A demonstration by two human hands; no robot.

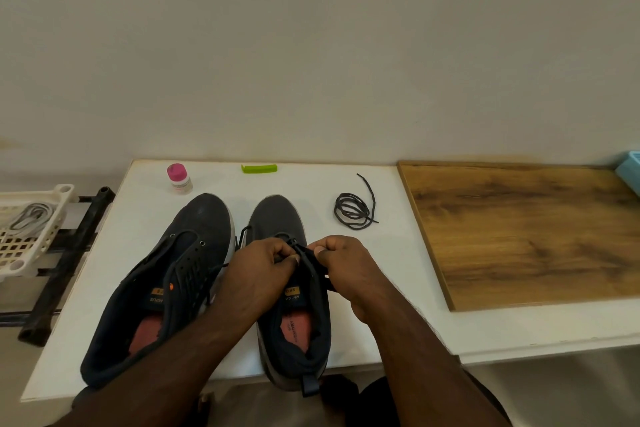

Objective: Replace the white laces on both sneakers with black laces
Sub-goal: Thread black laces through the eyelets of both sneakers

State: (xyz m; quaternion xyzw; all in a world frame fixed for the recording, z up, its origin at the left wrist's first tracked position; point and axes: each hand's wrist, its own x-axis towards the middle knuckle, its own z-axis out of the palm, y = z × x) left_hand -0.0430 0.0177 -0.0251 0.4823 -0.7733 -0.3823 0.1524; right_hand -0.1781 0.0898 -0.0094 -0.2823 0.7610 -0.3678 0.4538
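Right sneaker on the white table, beside the left sneaker. Left hand and right hand both pinch a black lace over its front eyelets — fingers curled tight. Spare black lace lies coiled nearby. Lace looks limp, light, likely to slip — best held near the stiff tip.

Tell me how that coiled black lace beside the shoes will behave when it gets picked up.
The coiled black lace looks thin and floppy, so it will probably sag and uncoil once lifted, its loose end trailing. It seems very light, so it should lift with a pinch. It lies flat on the white table, so fingers may need to scrape under it.
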